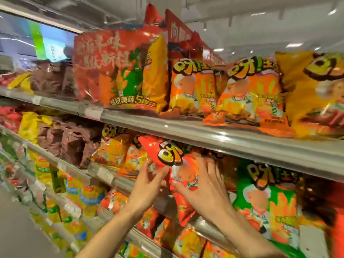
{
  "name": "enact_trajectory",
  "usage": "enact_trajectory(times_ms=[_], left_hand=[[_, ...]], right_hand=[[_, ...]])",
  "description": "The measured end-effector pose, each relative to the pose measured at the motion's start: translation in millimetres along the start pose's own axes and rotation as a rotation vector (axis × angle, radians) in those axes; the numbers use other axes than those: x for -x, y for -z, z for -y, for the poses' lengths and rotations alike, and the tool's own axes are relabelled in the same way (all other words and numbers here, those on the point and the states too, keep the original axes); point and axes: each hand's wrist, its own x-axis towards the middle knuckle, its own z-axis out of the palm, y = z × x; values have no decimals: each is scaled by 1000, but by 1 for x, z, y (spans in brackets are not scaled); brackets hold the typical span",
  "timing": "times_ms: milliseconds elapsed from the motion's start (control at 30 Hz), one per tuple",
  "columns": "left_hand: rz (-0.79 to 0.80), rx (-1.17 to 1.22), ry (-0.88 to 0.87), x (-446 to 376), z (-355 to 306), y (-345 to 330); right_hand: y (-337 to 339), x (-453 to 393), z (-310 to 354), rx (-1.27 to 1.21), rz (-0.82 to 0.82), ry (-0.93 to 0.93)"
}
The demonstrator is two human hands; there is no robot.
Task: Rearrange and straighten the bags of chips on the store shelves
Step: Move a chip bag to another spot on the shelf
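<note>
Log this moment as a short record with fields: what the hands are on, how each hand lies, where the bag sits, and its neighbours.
handled item: glossy red foil chip bag, tilted, on the middle shelf
left hand: fingers spread against the bag's left edge, no closed grip seen
right hand: fingers spread flat on the bag's front
shelf: grey metal shelf rail above the bag
right neighbour: green foil chip bag, upright
upper shelf: large red multipack bag, orange foil chip bags
image quality: blurred by motion
</note>
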Motion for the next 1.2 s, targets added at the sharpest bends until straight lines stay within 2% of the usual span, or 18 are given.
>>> enact_trajectory(times_ms=[100,200,300,400,467,533,733,933,1067,1200], left_hand=[[163,-6,-64,-23,8,-21],[224,-329,-307,-32,25,-25],[227,-735,-618,-40,39,-17],[235,-924,-682,-46,47,-10],[226,-946,-700,-47,53,-10],[213,-940,-713,-47,58,-10],[228,-910,-744,-46,61,-5],[276,-903,-735,-43,56,-3],[191,-835,-712,-35,46,-9],[140,-661,-633,-14,32,-31]], right_hand=[[-1,0,-10,155,-97,-229],[-5,5,-18,252,-113,-398],[-5,5,-19,455,-129,-414],[-2,3,-14,512,-165,-314],[-2,5,-13,506,-162,-173],[-4,7,-14,509,-105,-112],[-9,10,-17,500,-132,-215],[-8,9,-17,507,-80,-207],[10,12,-20,465,-67,-134],[42,19,-32,505,-141,-129]])
